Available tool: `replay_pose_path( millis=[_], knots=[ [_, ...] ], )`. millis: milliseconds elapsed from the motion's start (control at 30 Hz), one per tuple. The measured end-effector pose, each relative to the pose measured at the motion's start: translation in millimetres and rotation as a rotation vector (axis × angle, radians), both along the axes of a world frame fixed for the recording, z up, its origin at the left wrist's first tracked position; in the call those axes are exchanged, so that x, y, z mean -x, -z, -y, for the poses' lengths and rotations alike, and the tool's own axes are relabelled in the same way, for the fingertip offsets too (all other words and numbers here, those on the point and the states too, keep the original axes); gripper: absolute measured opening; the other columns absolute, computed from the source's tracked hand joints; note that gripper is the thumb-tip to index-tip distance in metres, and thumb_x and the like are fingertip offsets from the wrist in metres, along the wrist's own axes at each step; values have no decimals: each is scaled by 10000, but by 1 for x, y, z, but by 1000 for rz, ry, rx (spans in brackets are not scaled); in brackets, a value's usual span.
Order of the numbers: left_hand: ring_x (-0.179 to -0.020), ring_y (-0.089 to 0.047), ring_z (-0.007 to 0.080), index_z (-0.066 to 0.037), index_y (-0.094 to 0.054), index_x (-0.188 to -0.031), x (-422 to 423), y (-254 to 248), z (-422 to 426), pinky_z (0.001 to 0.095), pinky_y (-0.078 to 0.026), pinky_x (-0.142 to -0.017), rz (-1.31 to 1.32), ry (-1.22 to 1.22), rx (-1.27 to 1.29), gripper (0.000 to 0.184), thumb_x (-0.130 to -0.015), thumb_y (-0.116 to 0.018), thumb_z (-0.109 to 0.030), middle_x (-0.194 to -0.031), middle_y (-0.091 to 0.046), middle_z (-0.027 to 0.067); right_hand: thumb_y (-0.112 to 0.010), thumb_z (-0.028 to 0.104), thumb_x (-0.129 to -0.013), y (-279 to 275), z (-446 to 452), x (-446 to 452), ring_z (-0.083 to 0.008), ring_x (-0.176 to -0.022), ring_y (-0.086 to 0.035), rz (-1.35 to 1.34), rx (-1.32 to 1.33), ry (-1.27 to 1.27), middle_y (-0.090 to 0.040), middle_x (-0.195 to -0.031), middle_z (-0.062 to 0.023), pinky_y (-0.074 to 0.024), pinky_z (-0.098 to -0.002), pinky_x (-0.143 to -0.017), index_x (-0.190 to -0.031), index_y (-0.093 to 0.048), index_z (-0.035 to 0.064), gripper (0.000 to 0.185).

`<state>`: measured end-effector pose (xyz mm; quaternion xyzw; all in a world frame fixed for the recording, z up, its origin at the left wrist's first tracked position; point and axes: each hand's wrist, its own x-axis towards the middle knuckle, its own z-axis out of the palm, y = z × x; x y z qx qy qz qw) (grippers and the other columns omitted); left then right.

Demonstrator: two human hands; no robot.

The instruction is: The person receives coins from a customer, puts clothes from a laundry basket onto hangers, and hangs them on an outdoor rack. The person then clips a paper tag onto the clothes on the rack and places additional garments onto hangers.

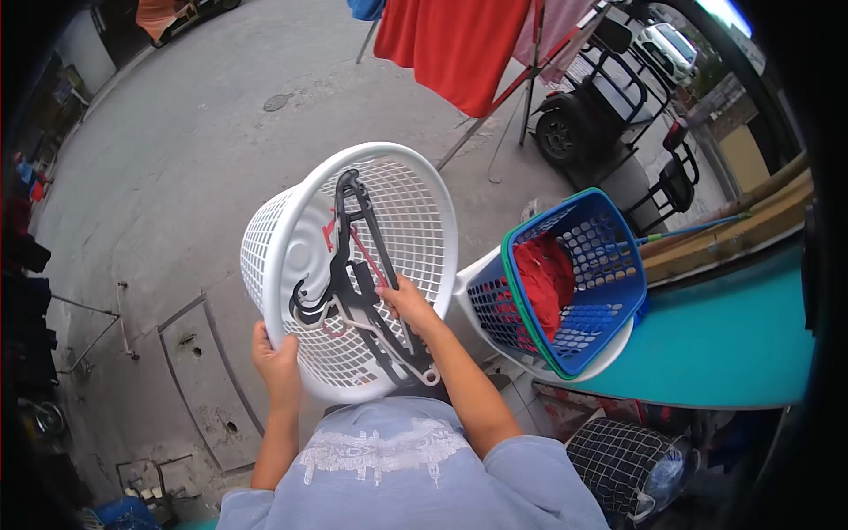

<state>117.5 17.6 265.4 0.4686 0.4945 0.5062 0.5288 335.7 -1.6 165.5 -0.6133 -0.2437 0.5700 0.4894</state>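
A round white mesh basket (pixel 413 225) is tilted in front of my body, its opening facing me and to the right. My left hand (pixel 279 360) grips its rim at the lower left, thumb over the edge. Inside the basket lie several hangers (pixel 353 274), black, white and red. My right hand (pixel 408 305) reaches over the rim into the basket, its fingers closed around part of the hangers. Its fingertips are partly hidden among them.
To the right, a blue basket (pixel 601 305) with red cloth (pixel 543 283) stands in a white container on a teal surface (pixel 715 336). Ahead, a red cloth (pixel 450 44) hangs from a rack near a three-wheeled vehicle (pixel 574 128). A checkered bag (pixel 614 459) is at lower right.
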Motion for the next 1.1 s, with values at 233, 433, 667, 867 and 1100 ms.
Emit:
replay_pose_path(
  millis=[233, 433, 667, 867, 1100],
  knots=[
    [-757, -497, 94, 9, -494, -907, 14, 21, -11, 224, -406, -720, 37, -101, -14, 187, -733, -460, 66, -857, -527, 34, -600, 132, -835, -129, 122, -76, -40, -486, -393, -121, -200, 282, -438, -638, 25, -311, -179, -418, -933, -503, 69, 152],
    [-832, -534, 135, 36, -480, -1039, 15, 24, -7, 235, -414, -777, -34, -250, -7, 322, -721, -442, 61, -961, -553, 74, -471, 129, -895, -113, 216, -203, -142, -571, -607, -401, -324, 776, -631, -775, -99, -525, -266, -481, -1012, -552, 6, 188],
    [-786, -546, 147, 31, -483, -990, -3, 20, 3, 243, -426, -763, -10, -487, -8, 282, -711, -448, 54, -934, -560, 79, -379, 254, -922, 31, 256, -332, -261, -598, -616, -789, -61, 887, -620, -714, -118, -535, -409, -521, -899, -575, 41, 290],
    [-739, -509, 110, 30, -502, -882, 10, 10, 35, 225, -417, -712, -12, -776, -59, 193, -690, -483, 38, -844, -552, 61, -583, 193, -810, 43, 243, -328, -299, -897, -598, -182, 557, 568, -605, -1018, -165, -468, -443, -835, -1087, -519, -15, 351],
    [-715, -499, 79, 20, -510, -899, 59, 16, 100, 208, -417, -673, 117, -1032, -54, 229, -675, -476, 56, -836, -553, 42, -474, 27, -828, -17, 137, -374, -301, -1022, -520, 1249, -148, 876, -490, -1166, -180, -436, -350, -877, -1191, -473, -23, 366]
  ],
)
